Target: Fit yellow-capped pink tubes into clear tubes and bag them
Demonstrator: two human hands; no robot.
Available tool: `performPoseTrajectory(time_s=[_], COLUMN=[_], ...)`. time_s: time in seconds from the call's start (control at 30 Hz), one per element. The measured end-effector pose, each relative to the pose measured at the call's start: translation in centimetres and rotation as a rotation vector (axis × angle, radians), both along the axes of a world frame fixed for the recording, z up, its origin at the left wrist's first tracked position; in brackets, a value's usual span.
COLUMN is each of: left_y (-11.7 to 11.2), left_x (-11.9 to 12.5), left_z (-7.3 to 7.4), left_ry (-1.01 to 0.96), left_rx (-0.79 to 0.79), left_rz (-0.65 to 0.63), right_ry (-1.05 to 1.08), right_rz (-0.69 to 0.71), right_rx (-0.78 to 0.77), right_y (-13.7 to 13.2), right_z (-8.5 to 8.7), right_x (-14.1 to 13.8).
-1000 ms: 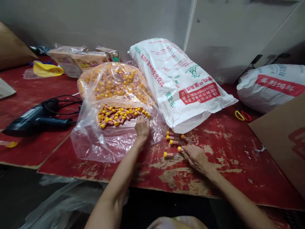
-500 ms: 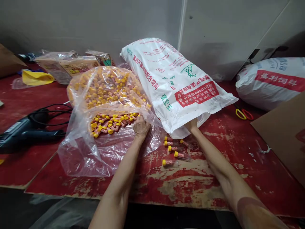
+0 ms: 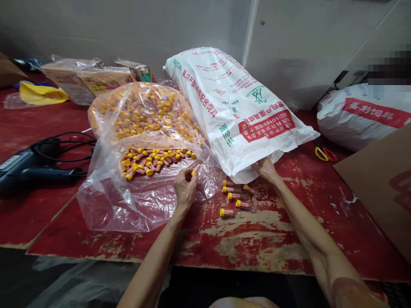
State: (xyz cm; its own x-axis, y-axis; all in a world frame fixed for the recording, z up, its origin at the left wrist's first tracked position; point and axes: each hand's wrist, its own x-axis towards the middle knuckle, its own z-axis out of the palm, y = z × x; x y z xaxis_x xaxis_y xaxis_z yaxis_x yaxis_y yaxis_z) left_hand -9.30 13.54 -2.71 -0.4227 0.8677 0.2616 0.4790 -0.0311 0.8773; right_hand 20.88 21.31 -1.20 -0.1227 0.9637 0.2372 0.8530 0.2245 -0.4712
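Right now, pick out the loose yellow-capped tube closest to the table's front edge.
It is the near-left tube of the loose group on the red table; the others in that group lie farther back, toward the white sack.

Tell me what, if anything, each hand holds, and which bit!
The left hand pinches a small tube near its yellow cap. The right hand is partly hidden by the white sack; I can't tell.
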Motion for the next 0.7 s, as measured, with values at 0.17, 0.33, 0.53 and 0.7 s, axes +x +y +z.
performPoseTrajectory(time_s=[0.17,0.33,0.53,0.7], left_y=[-7.4,-11.7,-14.5,-16.5], left_x=[3.5,8.5,11.3,12.2], left_z=[1.8,1.6,0.9,0.7], left_ry=[-0.576,-0.950,-0.992,-0.922], left_rx=[-0.092,-0.233,-0.191,-0.209], left_rz=[-0.222,-0.394,-0.351,-0.274], right_ry=[0.313,0.808,0.930,0.717], right_rz=[-0.004,0.082,0.167,0.258], right_rx=[-0.068,-0.262,-0.453,-0.408], right_y=[-9.1,-16.0,-19.4,-20.9], right_z=[1.9,2.9,1.7,0.9], right_x=[0.6,-1.1,-2.7,-3.8])
